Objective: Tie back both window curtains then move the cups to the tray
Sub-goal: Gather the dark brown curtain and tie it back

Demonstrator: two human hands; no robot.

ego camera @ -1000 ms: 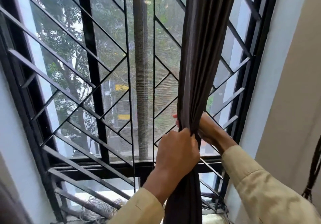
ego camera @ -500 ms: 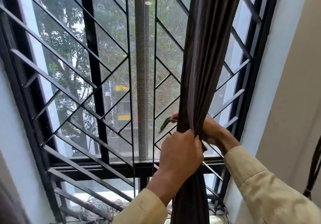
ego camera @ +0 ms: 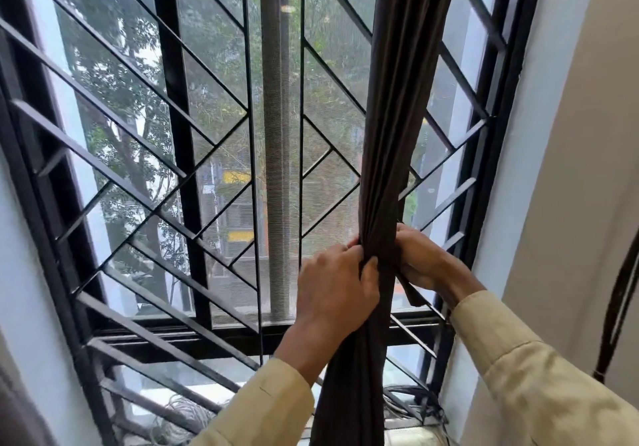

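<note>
Gathered dark curtain point(ego camera: 397, 134) before the window grille point(ego camera: 179, 169): left hand point(ego camera: 333, 288) and right hand point(ego camera: 420, 260) fingers curled, pinching its bunched folds

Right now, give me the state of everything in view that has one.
curtain, gathered into one tight bunch, hanging, held at the gather.
left hand, gripping the front of the bunch, thumb pinching fabric.
right hand, gripping the bunch from the right side.
dark strip, loose end hanging below the right hand.
</note>
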